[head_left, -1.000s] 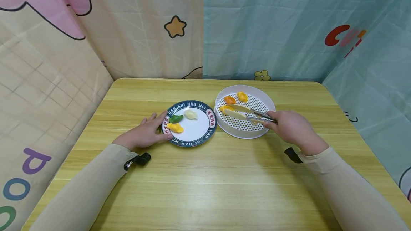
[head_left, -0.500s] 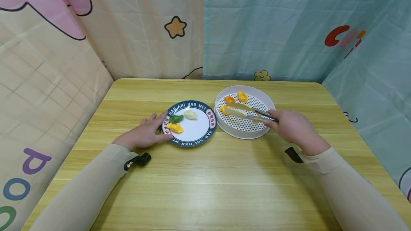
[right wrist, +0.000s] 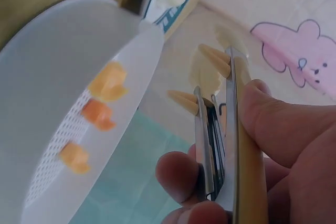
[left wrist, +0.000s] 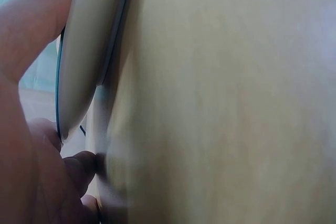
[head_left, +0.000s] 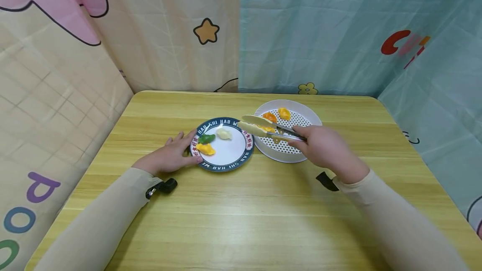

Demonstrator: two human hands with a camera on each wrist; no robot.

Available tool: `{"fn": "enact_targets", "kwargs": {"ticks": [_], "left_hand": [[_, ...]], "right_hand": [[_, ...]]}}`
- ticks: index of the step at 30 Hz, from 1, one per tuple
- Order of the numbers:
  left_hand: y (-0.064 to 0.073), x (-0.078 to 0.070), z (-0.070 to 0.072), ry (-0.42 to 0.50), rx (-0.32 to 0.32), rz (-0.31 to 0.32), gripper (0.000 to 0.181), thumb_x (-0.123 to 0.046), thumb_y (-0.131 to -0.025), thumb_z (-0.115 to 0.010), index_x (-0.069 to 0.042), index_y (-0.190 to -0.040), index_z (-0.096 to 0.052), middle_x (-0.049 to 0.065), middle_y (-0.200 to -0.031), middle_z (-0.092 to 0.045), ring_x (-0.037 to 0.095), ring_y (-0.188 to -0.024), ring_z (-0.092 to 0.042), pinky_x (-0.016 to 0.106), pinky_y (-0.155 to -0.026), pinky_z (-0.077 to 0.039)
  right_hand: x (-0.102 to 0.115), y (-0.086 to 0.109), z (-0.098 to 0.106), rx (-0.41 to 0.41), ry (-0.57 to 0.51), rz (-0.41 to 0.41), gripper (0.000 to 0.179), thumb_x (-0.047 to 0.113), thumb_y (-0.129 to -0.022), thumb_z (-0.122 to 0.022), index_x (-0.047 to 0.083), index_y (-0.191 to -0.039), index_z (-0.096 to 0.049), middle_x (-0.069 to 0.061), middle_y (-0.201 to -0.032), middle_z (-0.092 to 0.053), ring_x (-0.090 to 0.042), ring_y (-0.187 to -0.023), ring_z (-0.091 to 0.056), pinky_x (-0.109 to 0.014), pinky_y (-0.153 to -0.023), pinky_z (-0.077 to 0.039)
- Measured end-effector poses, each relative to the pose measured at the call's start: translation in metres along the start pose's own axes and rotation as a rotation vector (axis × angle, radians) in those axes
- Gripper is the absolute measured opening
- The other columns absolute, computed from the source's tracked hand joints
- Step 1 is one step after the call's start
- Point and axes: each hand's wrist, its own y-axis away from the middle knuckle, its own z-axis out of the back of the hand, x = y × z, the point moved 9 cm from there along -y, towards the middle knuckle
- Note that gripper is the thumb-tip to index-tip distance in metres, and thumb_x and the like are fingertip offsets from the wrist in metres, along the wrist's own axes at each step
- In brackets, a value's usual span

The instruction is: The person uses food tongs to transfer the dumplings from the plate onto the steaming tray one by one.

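Note:
My right hand (head_left: 327, 149) grips metal tongs (head_left: 290, 131) with pale tips, tilted leftward. The tips are spread apart with nothing between them, above the gap between basket and plate. Under the tongs is a white round steamer basket (head_left: 280, 155) with a perforated floor. In it lie an orange dumpling (right wrist: 98, 114), a yellow dumpling (right wrist: 108, 81) partly behind the tongs in the head view, and another yellow dumpling (head_left: 284, 113). My left hand (head_left: 167, 155) touches the left rim of a patterned plate (head_left: 232, 152), thumb and fingers spread along it. On the plate lie green (head_left: 206, 138), yellow (head_left: 205, 149) and white (head_left: 224, 134) dumplings.
The plate and basket stand side by side on a wooden table (head_left: 226, 212), plate left, basket right. Printed curtains (head_left: 312, 32) hang behind the table and along both sides. A small black device (head_left: 165, 186) sits at the left wrist.
My right hand has carried the tongs leftward from over the basket until their tips overlap the plate's right rim in the head view. The left hand, plate and dumplings have stayed put.

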Motion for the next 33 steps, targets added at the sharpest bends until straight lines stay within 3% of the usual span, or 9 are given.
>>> {"fn": "enact_targets", "kwargs": {"ticks": [6,14,22,33], "left_hand": [[-0.001,-0.001,-0.001,0.002,-0.003,-0.015,0.113,-0.081,-0.091,-0.055,-0.024,-0.171,0.001,0.022,-0.177,-0.007,0.057,-0.159,0.002,0.085,-0.117,-0.008],[-0.001,-0.002,0.000,0.000,-0.004,-0.020,0.113,-0.080,-0.092,-0.056,-0.024,-0.171,0.001,0.018,-0.178,-0.009,0.053,-0.161,0.002,0.083,-0.119,-0.008],[-0.001,-0.002,0.000,-0.008,-0.008,-0.016,0.113,-0.082,-0.091,-0.055,-0.025,-0.171,0.001,0.022,-0.177,-0.008,0.058,-0.159,0.001,0.086,-0.116,-0.011],[-0.001,0.001,-0.001,-0.010,-0.006,-0.012,0.113,-0.082,-0.091,-0.054,-0.026,-0.171,0.002,0.022,-0.177,-0.007,0.059,-0.159,0.001,0.086,-0.115,-0.011]], "right_hand": [[0.024,-0.018,-0.014,0.046,0.028,0.006,0.045,0.041,-0.103,-0.067,0.015,-0.140,-0.067,0.001,-0.079,-0.067,-0.022,-0.078,-0.060,-0.035,-0.067,-0.047],[0.044,-0.033,-0.024,0.038,0.097,0.037,0.029,0.041,-0.103,-0.068,0.015,-0.116,-0.072,-0.002,-0.075,-0.065,-0.026,-0.077,-0.061,-0.040,-0.070,-0.051],[0.051,-0.037,-0.032,0.052,0.141,0.038,0.027,0.041,-0.102,-0.068,0.015,-0.109,-0.072,-0.003,-0.078,-0.066,-0.024,-0.075,-0.061,-0.040,-0.067,-0.053],[0.049,-0.040,-0.029,0.048,0.100,0.008,0.027,0.042,-0.103,-0.068,0.016,-0.109,-0.071,-0.002,-0.073,-0.062,-0.025,-0.075,-0.059,-0.037,-0.066,-0.048]]}}
